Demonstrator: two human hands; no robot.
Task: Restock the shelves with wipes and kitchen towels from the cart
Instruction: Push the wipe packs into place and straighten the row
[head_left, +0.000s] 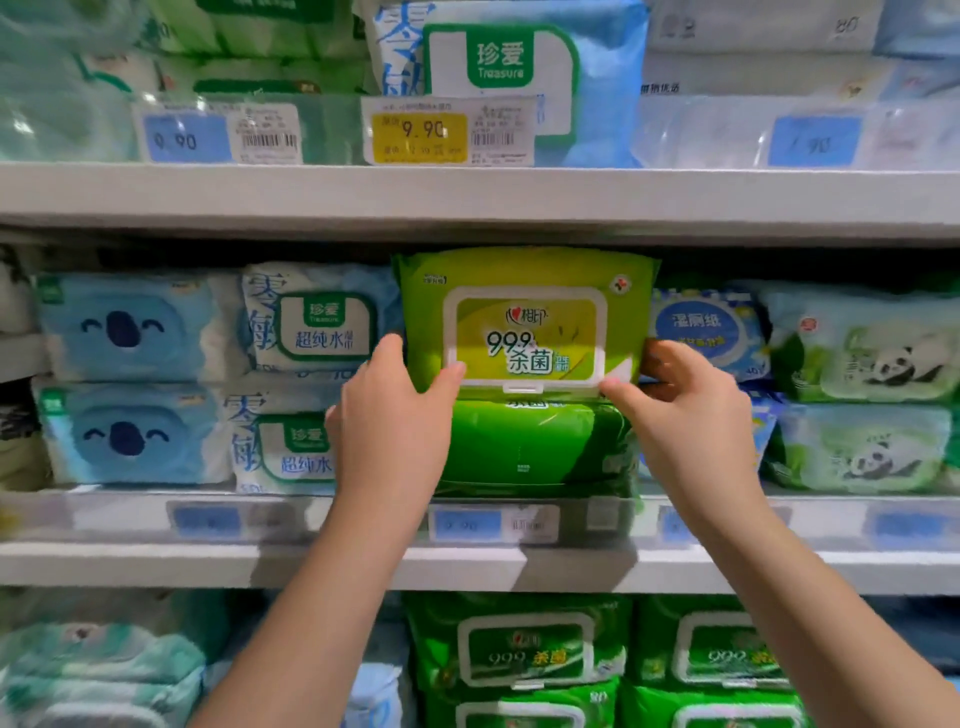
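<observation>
Middle shelf (156, 564), listed left to right.

Blue-and-white pack (317, 325): the neighbour on the left, close beside your working slot. Judged soft-sided, so it should yield if nudged.

Left hand (395, 415): grasping the lime-green wipes pack (524, 291) at its lower left corner, thumb on the front face, fingers round the side.

Lime-green wipes pack: stands upright, face out, in the shelf's upper row, its lower edge meeting the dark green pack (530, 447) beneath. Likely a soft film pouch of damp wipes, fairly heavy for its size, apt to sag and a little slick. The rigid white flip-lid frame is the one stiff part. You do best to hold it by the two lower corners, as now, and keep your thumbs off the lid tab so it does not pop open.

Right hand (685, 410): grasping the lower right corner, thumb on the front by the lid frame.

Round-label blue pack (701, 327): the right-hand neighbour, partly behind your fingers.
</observation>
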